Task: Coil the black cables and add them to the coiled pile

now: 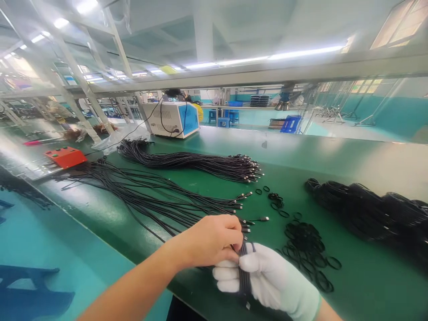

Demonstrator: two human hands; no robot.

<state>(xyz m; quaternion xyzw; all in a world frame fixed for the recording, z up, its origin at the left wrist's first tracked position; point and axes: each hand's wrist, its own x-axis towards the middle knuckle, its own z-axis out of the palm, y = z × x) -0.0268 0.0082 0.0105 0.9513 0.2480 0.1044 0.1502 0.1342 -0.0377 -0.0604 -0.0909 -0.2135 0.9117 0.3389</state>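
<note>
A coiled black cable is gripped in my right hand, which wears a white glove, thumb pressed over the coil. A metal plug tip sticks out at the coil's lower end. My bare left hand pinches at the coil's upper part, its fingertips touching the cable beside the gloved thumb; the exact spot they grip is partly hidden. Just beyond my hands, loose black cables lie spread out with their plugs pointing right. To the right lies a pile of black rubber bands, with several more scattered around it.
Behind lies a thick bundle of black cables on the green table. Coiled cables are heaped at right. A white and blue machine stands at the back, a red control box at left. A metal shelf beam crosses above.
</note>
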